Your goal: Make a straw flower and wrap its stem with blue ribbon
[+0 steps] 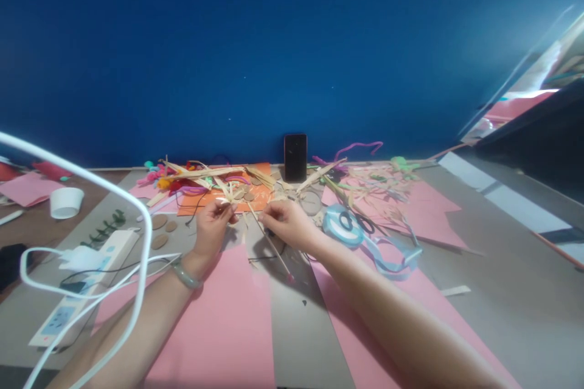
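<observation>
My left grip pinches pale straw — whether my right grip point(285, 222) clamps the thin pink-tipped stick point(278, 255), I cannot tell.

On the left wrist, just behind the left hand point(214, 219), we identify one rigid, closed bangle point(187, 276) of pale grey-green, smooth-surfaced material, rounded in profile, with a soft sheen along its outer face. We list both the left forearm point(157, 307) and the right forearm point(378, 310) as bare for their full visible length, tapering towards the wrists; the right hand point(285, 219) is likewise bare, its fingernails too small for us to specify.
</observation>
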A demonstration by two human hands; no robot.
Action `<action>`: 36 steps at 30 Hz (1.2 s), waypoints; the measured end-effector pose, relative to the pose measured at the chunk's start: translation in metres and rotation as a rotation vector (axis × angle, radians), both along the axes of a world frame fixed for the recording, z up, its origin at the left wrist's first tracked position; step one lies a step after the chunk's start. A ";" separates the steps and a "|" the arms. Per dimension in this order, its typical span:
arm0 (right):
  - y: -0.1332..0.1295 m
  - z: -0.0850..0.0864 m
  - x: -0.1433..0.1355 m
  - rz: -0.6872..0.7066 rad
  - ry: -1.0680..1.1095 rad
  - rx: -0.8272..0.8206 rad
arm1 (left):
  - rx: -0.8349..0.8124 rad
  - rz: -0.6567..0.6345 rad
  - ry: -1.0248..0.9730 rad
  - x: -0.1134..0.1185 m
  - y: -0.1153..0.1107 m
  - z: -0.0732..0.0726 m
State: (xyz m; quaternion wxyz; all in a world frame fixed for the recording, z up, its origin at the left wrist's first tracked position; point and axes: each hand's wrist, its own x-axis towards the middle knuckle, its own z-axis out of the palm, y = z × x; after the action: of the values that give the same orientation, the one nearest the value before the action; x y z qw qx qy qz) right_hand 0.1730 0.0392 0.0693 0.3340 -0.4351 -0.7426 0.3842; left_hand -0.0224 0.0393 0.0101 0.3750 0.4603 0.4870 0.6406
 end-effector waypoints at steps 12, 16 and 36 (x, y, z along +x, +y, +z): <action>-0.008 -0.009 -0.008 0.266 -0.325 0.164 | -0.037 -0.006 0.050 -0.002 0.001 -0.005; -0.015 -0.014 -0.015 0.353 -0.517 0.237 | -0.028 0.004 0.058 0.001 -0.001 -0.002; -0.021 -0.045 -0.031 0.207 -0.762 0.348 | -0.033 -0.018 0.111 -0.002 0.000 -0.005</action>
State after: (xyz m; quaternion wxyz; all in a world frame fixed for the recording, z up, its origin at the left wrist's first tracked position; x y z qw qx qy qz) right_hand 0.1419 0.0186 0.0244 0.0640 -0.4065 -0.9063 0.0965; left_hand -0.0245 0.0394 0.0049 0.3606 0.4931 0.5137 0.6024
